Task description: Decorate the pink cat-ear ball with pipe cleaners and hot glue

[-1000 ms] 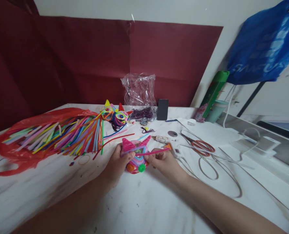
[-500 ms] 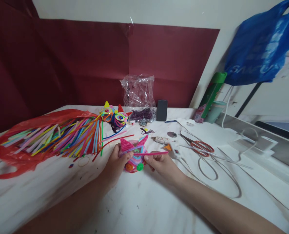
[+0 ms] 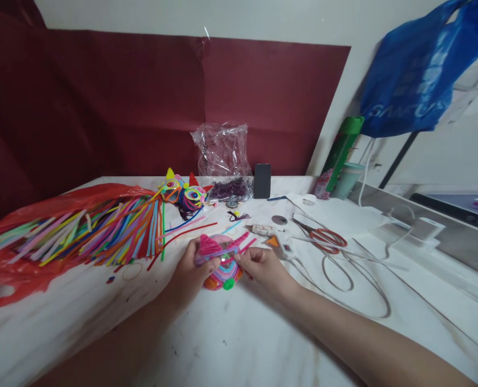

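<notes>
A round craft piece (image 3: 225,274) covered in coloured pipe cleaners, with pink pointed ears and orange and green coils at its lower edge, is held low over the table in front of me. My left hand (image 3: 188,274) grips its left side, thumb across the front. At its right side, my right hand (image 3: 265,270) pinches a pink pipe cleaner (image 3: 247,245) against the front, its free end pointing up and right. Fingertips hide part of the piece. Just right of my hands lie a glue gun (image 3: 281,243) and orange-handled scissors (image 3: 329,239).
Many loose pipe cleaners (image 3: 118,228) lie on a red plastic bag (image 3: 33,209) at left, beside two finished-looking animal faces (image 3: 193,196). A clear bag (image 3: 222,156) and a phone (image 3: 262,181) stand behind. Cables (image 3: 359,285) loop across the right.
The pink pipe cleaner, earlier stretched straight out to the right, now angles upward. My right hand has moved closer in to the craft piece. The whole view has shifted slightly.
</notes>
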